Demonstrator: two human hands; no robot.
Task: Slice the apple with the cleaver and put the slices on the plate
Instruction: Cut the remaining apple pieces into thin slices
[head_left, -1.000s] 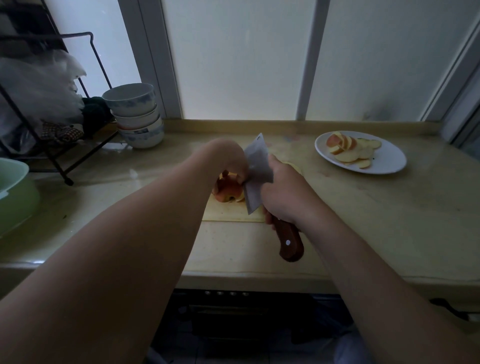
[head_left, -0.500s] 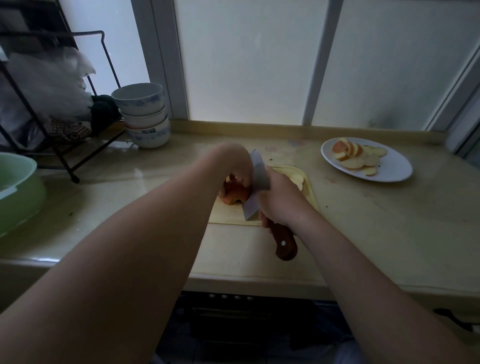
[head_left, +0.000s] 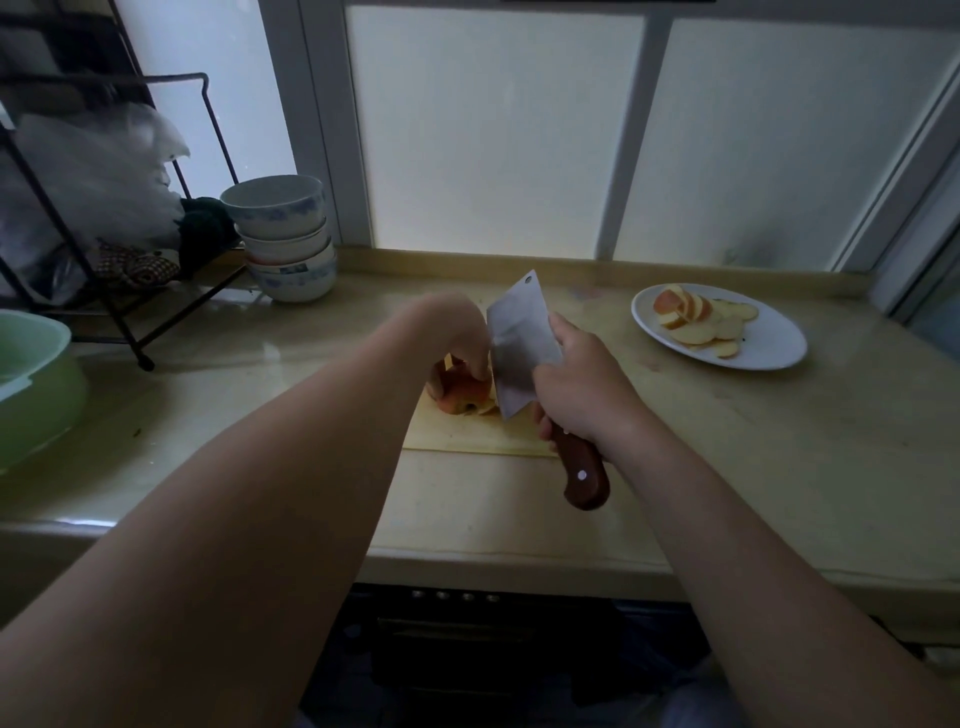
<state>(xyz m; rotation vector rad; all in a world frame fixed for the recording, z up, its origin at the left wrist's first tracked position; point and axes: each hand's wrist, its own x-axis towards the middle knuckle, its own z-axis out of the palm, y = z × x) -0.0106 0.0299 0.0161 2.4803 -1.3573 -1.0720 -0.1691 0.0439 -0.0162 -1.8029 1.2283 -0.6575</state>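
A red apple piece (head_left: 460, 394) lies on the pale cutting board (head_left: 467, 439) at the counter's middle. My left hand (head_left: 457, 332) curls over it from above and holds it down. My right hand (head_left: 582, 384) grips the brown wooden handle of the cleaver (head_left: 519, 348). The steel blade stands tilted, its lower corner down by the apple's right side, where a thin slice lies. A white plate (head_left: 774, 348) at the right holds several apple slices (head_left: 696, 322).
A stack of white bowls (head_left: 283, 239) stands at the back left beside a black wire rack (head_left: 104, 218) with plastic bags. A green basin (head_left: 31, 384) sits at the far left. The counter's front edge runs below my forearms.
The cleaver went down into the apple half a second ago and its blade has risen again, tilted higher. My left hand stays on the apple.
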